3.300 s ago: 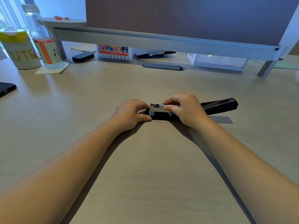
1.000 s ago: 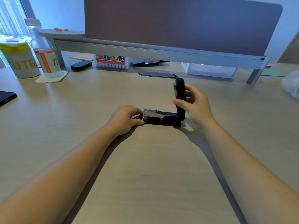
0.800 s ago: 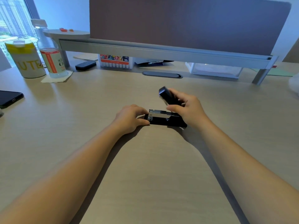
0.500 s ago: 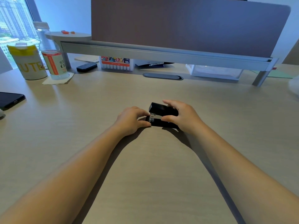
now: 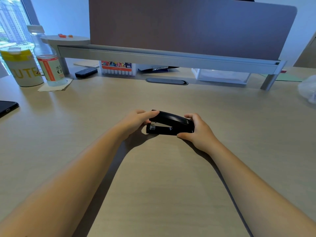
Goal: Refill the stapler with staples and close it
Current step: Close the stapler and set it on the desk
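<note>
A black stapler (image 5: 171, 123) lies on the wooden desk (image 5: 153, 168) in the middle of the view, its top arm folded down over the metal magazine, with a small wedge of metal showing at its left end. My left hand (image 5: 135, 122) grips the stapler's left end, fingers resting on the top. My right hand (image 5: 198, 130) holds the right, hinge end between thumb and fingers. No loose staples are visible.
At the back left stand a yellow-lidded canister (image 5: 20, 67) and a water bottle (image 5: 47, 59) on a napkin. A phone (image 5: 7, 107) lies at the left edge. A marker box (image 5: 118, 68) and clear tray (image 5: 222, 76) sit under the monitor shelf (image 5: 171, 59). A plastic bag (image 5: 307, 89) lies at the right edge.
My right hand has swung the stapler's top arm from flat open, through upright, down onto the magazine. It then slid back to the hinge end. My left hand stayed at the front end.
</note>
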`<action>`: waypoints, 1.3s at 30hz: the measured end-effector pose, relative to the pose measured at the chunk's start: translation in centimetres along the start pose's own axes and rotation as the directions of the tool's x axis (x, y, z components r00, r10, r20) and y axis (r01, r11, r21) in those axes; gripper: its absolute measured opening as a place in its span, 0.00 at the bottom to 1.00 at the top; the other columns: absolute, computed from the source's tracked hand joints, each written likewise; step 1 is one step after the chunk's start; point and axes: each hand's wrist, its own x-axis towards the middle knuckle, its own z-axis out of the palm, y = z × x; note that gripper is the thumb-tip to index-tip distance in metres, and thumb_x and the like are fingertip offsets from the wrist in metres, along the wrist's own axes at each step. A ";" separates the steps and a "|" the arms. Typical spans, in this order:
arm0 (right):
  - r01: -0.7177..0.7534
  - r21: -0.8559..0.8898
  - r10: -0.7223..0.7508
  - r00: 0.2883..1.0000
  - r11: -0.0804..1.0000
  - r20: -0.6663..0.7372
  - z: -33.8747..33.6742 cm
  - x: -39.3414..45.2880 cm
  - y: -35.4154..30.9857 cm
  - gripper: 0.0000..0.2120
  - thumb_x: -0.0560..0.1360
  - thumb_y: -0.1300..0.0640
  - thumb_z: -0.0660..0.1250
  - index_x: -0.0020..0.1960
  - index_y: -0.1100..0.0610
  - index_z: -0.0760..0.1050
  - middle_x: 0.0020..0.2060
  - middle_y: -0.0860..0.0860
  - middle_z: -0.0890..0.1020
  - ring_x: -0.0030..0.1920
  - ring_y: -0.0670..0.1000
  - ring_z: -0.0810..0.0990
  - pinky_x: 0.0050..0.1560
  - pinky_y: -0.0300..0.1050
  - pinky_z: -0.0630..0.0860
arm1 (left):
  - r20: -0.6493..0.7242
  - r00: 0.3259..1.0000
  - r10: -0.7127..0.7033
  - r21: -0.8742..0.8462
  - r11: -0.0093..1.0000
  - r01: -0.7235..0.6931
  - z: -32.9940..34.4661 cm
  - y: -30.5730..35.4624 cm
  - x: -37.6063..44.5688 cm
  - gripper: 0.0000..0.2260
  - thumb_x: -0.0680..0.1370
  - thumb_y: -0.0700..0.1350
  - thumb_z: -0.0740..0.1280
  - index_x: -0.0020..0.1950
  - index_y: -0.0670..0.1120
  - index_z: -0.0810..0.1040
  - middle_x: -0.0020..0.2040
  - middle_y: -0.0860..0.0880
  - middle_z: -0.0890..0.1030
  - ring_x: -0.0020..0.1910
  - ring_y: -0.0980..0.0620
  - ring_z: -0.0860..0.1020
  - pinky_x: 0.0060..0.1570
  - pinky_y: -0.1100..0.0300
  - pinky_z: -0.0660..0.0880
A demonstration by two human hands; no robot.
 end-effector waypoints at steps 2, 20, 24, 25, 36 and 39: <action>0.001 -0.002 -0.001 1.000 1.000 -0.003 0.0 0.0 0.1 0.30 0.67 0.59 0.70 0.65 0.57 0.60 0.63 0.56 0.72 0.61 0.55 0.70 0.57 0.44 0.66 | -0.022 1.000 0.008 -0.021 1.000 -0.009 0.1 -0.1 0.0 0.13 0.73 0.52 0.63 0.46 0.42 0.74 0.37 0.49 0.77 0.37 0.53 0.74 0.34 0.62 0.67; -0.031 -0.072 0.025 0.997 0.997 -0.078 0.2 -0.2 -0.1 0.28 0.65 0.55 0.72 0.61 0.57 0.65 0.59 0.57 0.75 0.59 0.57 0.72 0.62 0.56 0.71 | -0.015 0.982 0.188 0.455 0.876 -0.161 -0.2 -2.1 0.4 0.20 0.65 0.55 0.71 0.53 0.50 0.73 0.54 0.49 0.75 0.59 0.47 0.72 0.61 0.49 0.69; -0.055 -0.113 0.049 0.997 0.992 -0.055 -0.1 0.2 0.0 0.25 0.65 0.54 0.72 0.58 0.56 0.67 0.56 0.55 0.76 0.57 0.57 0.72 0.60 0.58 0.70 | -0.055 0.975 0.214 0.596 0.791 -0.140 -0.7 -2.1 0.8 0.22 0.66 0.56 0.70 0.55 0.48 0.74 0.61 0.45 0.74 0.61 0.46 0.68 0.62 0.49 0.67; -0.057 -0.116 0.052 0.998 0.992 -0.046 -0.1 0.4 0.1 0.26 0.65 0.53 0.72 0.59 0.56 0.66 0.57 0.56 0.75 0.58 0.57 0.71 0.61 0.58 0.70 | -0.056 0.974 0.221 0.595 0.791 -0.145 -0.7 -2.0 1.1 0.21 0.66 0.56 0.70 0.55 0.48 0.75 0.61 0.45 0.74 0.61 0.46 0.68 0.61 0.48 0.68; -0.106 -0.038 0.101 0.988 0.994 -0.117 0.4 10.3 1.5 0.32 0.68 0.57 0.69 0.67 0.58 0.57 0.63 0.59 0.73 0.62 0.59 0.71 0.63 0.54 0.68 | -0.146 0.965 0.217 0.569 0.816 -0.097 -1.0 -1.5 10.7 0.18 0.70 0.53 0.66 0.57 0.46 0.74 0.58 0.42 0.78 0.56 0.44 0.74 0.58 0.45 0.72; -0.111 -0.025 0.107 0.987 0.993 -0.118 0.5 13.2 1.9 0.32 0.69 0.58 0.69 0.67 0.58 0.57 0.63 0.59 0.72 0.61 0.59 0.71 0.61 0.51 0.69 | -0.173 0.962 0.210 0.539 0.838 -0.086 -1.3 -1.3 13.6 0.19 0.71 0.52 0.66 0.58 0.45 0.74 0.59 0.41 0.78 0.57 0.43 0.74 0.59 0.47 0.72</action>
